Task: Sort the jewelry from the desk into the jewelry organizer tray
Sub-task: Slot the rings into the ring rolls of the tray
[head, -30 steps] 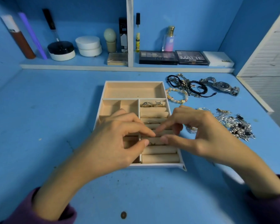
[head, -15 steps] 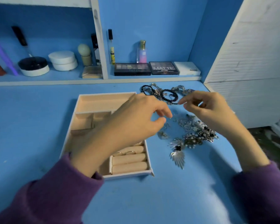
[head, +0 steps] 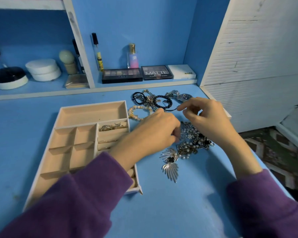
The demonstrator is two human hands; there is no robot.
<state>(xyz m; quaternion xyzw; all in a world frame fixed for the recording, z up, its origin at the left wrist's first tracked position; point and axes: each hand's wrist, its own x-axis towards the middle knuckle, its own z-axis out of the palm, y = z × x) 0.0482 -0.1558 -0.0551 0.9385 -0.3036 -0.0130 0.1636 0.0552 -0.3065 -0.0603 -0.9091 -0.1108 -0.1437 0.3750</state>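
On the far left, a shelf (head: 41, 91) holds a black and white jar (head: 8, 78), a white tub (head: 43, 69) and a small sponge (head: 66, 56). In front of it on the blue table (head: 162, 203) sits the tray (head: 91, 104). Its long far box is bare. Its small square boxes on the left are bare too. In the right part, between the soft rolls, sit a few rings (head: 111, 127). A purple sleeve (head: 79, 200) covers the near rolls.

The left hand (head: 155, 133) reaches past the tray, fingers curled down into the pile of earrings (head: 193, 140). I cannot tell what it holds. A silver leaf earring (head: 169, 166) lies just near the pile. A bead bracelet (head: 138, 112) lies beside the tray's far right corner, with black bands (head: 151, 100) behind it.

The right hand (head: 208, 117) hangs over the pile, thumb and first finger pinched together. I cannot tell if anything is between them. A watch (head: 183, 96) lies just beyond it.
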